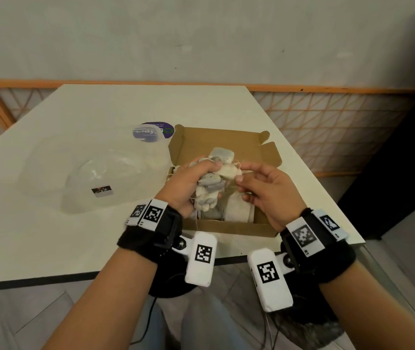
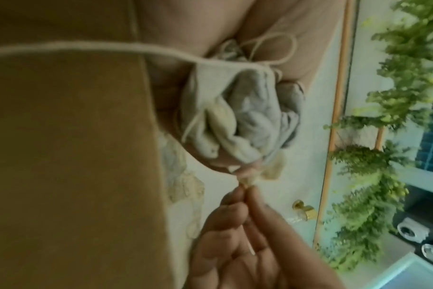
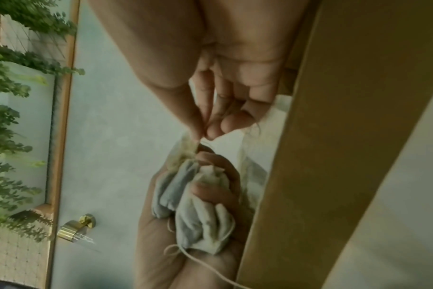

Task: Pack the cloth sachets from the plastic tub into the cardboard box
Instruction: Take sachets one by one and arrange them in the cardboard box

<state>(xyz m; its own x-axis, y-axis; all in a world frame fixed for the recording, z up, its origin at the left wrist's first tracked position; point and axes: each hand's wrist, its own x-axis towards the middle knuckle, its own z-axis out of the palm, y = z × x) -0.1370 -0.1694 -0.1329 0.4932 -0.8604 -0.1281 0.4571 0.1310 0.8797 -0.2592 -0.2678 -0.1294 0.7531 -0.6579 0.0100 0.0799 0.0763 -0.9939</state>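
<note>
Behind the pale rectangular table [image 1: 62, 236] runs a grey wall with an orange lattice rail [image 1: 327, 127] along its foot. On the table's left part lies the clear, round plastic tub [image 1: 80, 178], on its side with a small label showing; no sachet can be made out in it. Just beyond it, a round purple-printed lid [image 1: 154, 131] lies flat, close to the far left corner of the open brown cardboard box [image 1: 226, 227]. The box sits near the table's front edge with its flaps raised, and pale cloth sachets lie on its floor.

Above the box, the left hand [image 1: 188, 183] is closed firmly round a bunch of small grey and cream drawstring cloth sachets [image 1: 210, 190], their loose strings trailing down; the left wrist view shows the bunched sachets [image 2: 237, 121] squeezed in the palm. To its right, the right hand [image 1: 269, 190] pinches the tip of one cream sachet [image 1: 230, 171] between thumb and fingertips [image 3: 198, 125], at the top of that bunch. Both wrists wear black bands with white marker blocks.
</note>
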